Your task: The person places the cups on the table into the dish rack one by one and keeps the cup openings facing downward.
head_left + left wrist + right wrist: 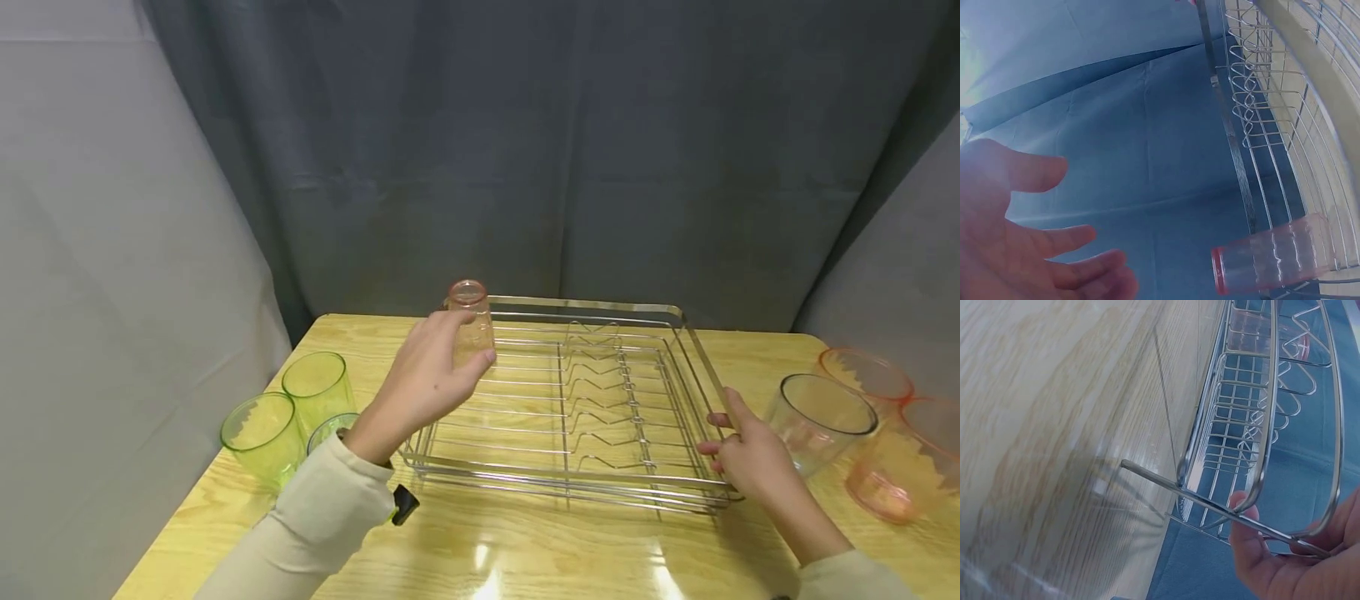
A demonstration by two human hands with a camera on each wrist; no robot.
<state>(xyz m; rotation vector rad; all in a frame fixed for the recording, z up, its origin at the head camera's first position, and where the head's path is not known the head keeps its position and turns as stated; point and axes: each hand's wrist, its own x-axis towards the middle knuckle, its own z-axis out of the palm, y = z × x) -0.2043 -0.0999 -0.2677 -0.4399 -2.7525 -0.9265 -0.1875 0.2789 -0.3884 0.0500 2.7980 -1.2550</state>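
Note:
A pinkish glass (478, 333) stands upside down at the far left corner of the wire dish rack (585, 305). My left hand (431, 371) overlaps the glass in the head view. The left wrist view shows this hand's fingers (1075, 237) spread and relaxed, apart from the glass (1272, 257), with nothing in them. My right hand (757, 454) grips the right side rail of the rack. From the right wrist, the thumb and fingers (1247, 547) curl round the metal rail at the rack's end.
Two green glasses (315, 404) and a bluish one (324, 432), partly behind the left sleeve, stand left of the rack. Right of it are a clear glass (821, 429) and two orange glasses (888, 492). A dark curtain (480, 167) hangs behind the table (540, 550).

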